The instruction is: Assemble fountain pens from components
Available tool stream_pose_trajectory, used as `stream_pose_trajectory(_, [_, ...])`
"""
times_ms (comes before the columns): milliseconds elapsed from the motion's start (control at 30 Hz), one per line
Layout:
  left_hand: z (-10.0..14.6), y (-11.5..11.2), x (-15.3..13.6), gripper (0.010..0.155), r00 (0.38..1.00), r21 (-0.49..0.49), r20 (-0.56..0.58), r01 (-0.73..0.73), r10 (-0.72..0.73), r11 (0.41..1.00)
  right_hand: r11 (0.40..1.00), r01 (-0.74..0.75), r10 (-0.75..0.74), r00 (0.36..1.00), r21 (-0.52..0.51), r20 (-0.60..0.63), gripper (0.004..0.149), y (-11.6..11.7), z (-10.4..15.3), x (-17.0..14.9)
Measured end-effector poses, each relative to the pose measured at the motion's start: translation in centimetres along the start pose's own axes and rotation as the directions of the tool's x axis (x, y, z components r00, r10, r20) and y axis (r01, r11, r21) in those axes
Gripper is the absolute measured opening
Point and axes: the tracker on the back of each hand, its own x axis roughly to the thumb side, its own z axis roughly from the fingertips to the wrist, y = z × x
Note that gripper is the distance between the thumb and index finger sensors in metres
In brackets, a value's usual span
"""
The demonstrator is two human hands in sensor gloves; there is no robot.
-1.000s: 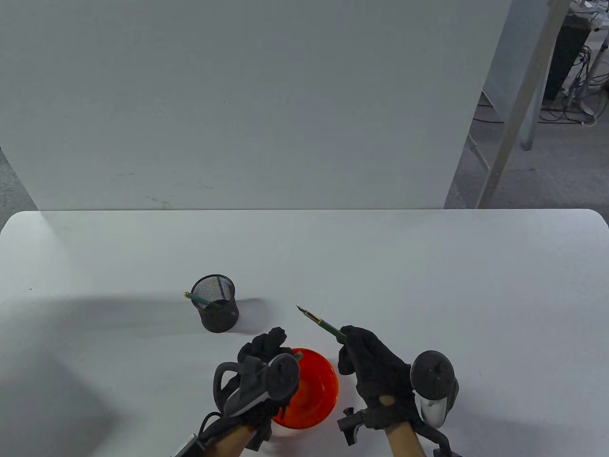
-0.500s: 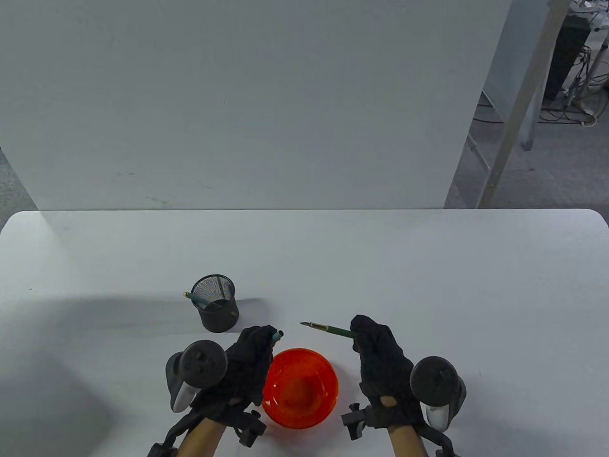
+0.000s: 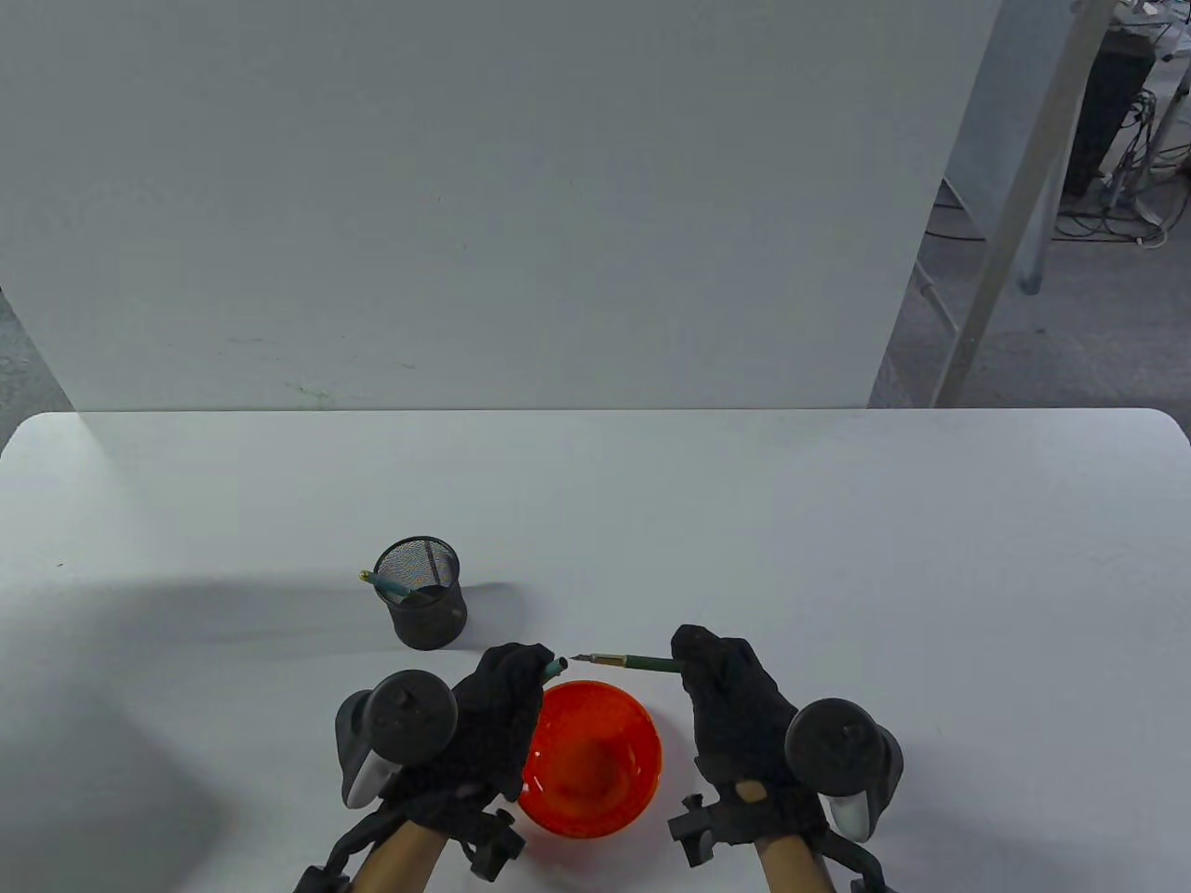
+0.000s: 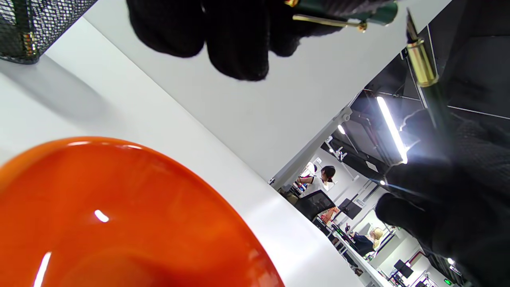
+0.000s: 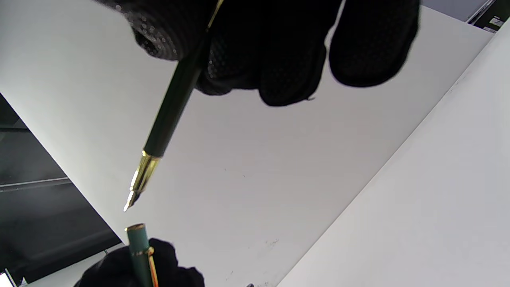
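Holding the pen body (image 3: 633,662) in our right hand (image 3: 735,716), we pinch its green shaft between the fingertips (image 5: 159,28) so the gold nib points left toward our other hand. Our left hand (image 3: 488,721) grips the green cap (image 3: 554,664) with its fingers curled around it, the open end facing the nib. Nib tip and cap mouth are just apart, not touching; in the right wrist view the nib hangs slightly above the cap's gold rim and a little off its line.

Directly below the two parts sits the orange bowl (image 3: 642,744), its far rim under the gap between cap and nib. We cannot see anything lying in it. Behind and to the left of our left hand stands the black mesh cup (image 3: 423,609), near the knuckles but not touching them, with one green pen (image 3: 383,584) leaning out over its left rim.

Nothing lies between cap and nib. The white table (image 3: 837,558) stretches bare to our right and toward the far edge, where a white board (image 3: 484,205) rises as a wall. Our hands work close to the near edge, the bowl sitting between our wrists. To the left, the mesh cup is the only thing standing on that side.
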Motion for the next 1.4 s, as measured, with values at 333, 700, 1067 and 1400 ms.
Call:
stream_pose_trajectory(333, [0.1,0.0,0.2,0.049,0.997,0.004,0.023,0.068,-0.068,0.998,0.996,-0.083,0.082,0.996,0.026,0.021,0.042,0.1,0.0,0.2])
stream_pose_trajectory(700, [0.2,-1.1,1.8,0.049,0.975,-0.041,0.107,0.200,-0.195,0.979,0.971,-0.197,0.187,0.979,0.136,0.084,0.042,1.7,0.2,0.8])
stream_pose_trajectory(1067, [0.5,-1.0,2.4,0.049,0.990,-0.026,0.123,0.075,-0.072,0.997,0.983,0.052,-0.044,0.998,0.174,-0.049,0.042,2.6,0.2,0.2])
stream_pose_trajectory(1400, [0.2,-0.1,2.0,0.052,0.998,0.034,0.064,-0.015,0.013,0.999,0.981,0.171,-0.160,0.980,0.096,-0.115,0.042,1.7,0.2,-0.8])
